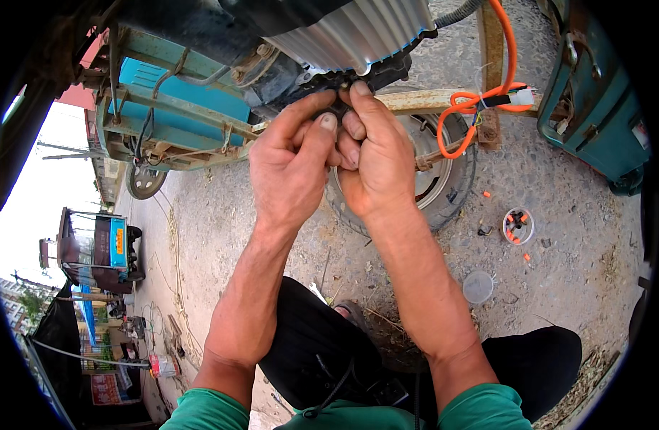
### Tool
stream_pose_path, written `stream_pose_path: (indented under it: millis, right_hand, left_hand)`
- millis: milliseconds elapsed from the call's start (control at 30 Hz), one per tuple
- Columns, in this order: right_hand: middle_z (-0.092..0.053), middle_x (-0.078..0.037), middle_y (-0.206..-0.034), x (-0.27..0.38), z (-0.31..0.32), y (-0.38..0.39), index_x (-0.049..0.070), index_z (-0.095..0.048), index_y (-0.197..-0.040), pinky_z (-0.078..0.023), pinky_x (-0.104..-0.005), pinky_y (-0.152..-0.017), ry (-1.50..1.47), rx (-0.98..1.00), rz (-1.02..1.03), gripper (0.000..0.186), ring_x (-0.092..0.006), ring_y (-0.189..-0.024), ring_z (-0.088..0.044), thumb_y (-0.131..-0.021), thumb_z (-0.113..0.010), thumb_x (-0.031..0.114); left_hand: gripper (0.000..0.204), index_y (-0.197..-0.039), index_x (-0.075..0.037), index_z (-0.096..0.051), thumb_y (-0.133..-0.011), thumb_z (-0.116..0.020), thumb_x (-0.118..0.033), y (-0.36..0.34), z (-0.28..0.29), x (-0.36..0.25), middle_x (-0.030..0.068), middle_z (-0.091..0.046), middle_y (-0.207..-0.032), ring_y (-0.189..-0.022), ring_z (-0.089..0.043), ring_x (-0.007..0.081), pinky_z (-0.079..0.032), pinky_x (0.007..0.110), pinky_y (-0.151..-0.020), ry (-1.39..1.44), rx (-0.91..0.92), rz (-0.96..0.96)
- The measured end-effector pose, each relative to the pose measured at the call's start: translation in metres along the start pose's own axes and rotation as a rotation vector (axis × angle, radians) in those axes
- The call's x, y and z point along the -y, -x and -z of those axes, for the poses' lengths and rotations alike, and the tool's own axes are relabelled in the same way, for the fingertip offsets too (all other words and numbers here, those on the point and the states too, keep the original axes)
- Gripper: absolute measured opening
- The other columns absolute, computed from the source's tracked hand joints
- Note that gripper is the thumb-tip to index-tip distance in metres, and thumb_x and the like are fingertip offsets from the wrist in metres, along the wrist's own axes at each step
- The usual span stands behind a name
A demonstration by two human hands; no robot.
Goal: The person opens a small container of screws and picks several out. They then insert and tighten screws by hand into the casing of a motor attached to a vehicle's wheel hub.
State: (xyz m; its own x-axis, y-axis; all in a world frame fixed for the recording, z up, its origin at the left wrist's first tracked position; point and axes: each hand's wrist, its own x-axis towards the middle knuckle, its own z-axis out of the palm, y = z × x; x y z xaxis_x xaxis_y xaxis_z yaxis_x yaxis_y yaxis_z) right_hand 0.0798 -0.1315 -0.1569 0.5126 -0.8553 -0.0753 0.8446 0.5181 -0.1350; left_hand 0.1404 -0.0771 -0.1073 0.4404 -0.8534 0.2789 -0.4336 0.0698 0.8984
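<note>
Both my hands meet at the dark underside of a vehicle, just below a silver finned metal housing (351, 36). My left hand (290, 168) is closed, thumb against bent fingers, at a dirty black part (290, 97). My right hand (378, 154) is closed beside it, its thumb and index finger pinching upward by the housing's lower edge. Whatever lies between the fingertips is small and mostly hidden by them. To the right of my right hand hangs a looped orange cable (512, 43), ending in a white connector (522, 97).
A tire (458, 192) lies below the rusty crossbar (430, 100). On the ground at right are a clear tub (532, 229) with orange and black pieces, loose orange bits and a round lid (478, 287). A teal body panel (602, 122) stands right; a three-wheeler (93, 247) is far left.
</note>
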Motion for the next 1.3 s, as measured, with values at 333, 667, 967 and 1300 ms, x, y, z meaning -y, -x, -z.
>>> stream_pose_path:
  millis: [333,667,967,1300]
  right_hand:
    - [-0.041,0.007,-0.06,0.008,-0.01,0.005,0.005,-0.059,-0.09,-0.022,-0.0218,-0.038,0.143,-0.054,0.028,0.015,-0.0031,-0.044,-0.034,-0.092,-0.066,0.018]
    - [-0.044,0.004,-0.061,0.013,0.008,-0.008,0.013,-0.052,-0.075,-0.023,-0.0237,-0.036,0.063,0.025,-0.167,0.024,-0.0064,-0.042,-0.035,-0.093,-0.065,0.022]
    - [-0.041,0.003,-0.061,0.006,0.002,-0.001,0.006,-0.054,-0.088,-0.026,-0.0291,-0.032,0.012,0.017,-0.084,0.024,-0.0099,-0.038,-0.038,-0.092,-0.067,0.026]
    - [-0.042,0.004,-0.064,0.013,0.005,-0.005,0.006,-0.056,-0.091,-0.025,-0.0247,-0.035,0.007,0.03,-0.159,0.022,-0.0062,-0.04,-0.035,-0.089,-0.07,0.023]
  left_hand:
    - [0.032,-0.123,0.01,-0.054,-0.095,-0.056,-0.005,0.002,-0.003,-0.012,0.0012,-0.06,-0.069,-0.061,-0.056,0.0059,-0.045,0.021,-0.055,0.097,0.069,0.119]
    - [0.035,-0.126,0.009,-0.051,-0.095,-0.056,-0.007,0.005,-0.006,-0.01,0.0039,-0.062,-0.071,-0.064,-0.059,0.0086,-0.046,0.022,-0.054,0.326,0.066,0.179]
    - [0.038,-0.129,0.01,-0.049,-0.095,-0.055,-0.008,0.006,-0.008,-0.007,0.0012,-0.061,-0.068,-0.054,-0.051,0.0034,-0.038,0.018,-0.044,0.223,0.04,0.069]
    - [0.038,-0.127,0.006,-0.054,-0.094,-0.053,-0.014,0.005,-0.011,-0.014,0.0015,-0.054,-0.06,-0.045,-0.042,0.0056,-0.032,0.019,-0.041,0.17,0.027,0.161]
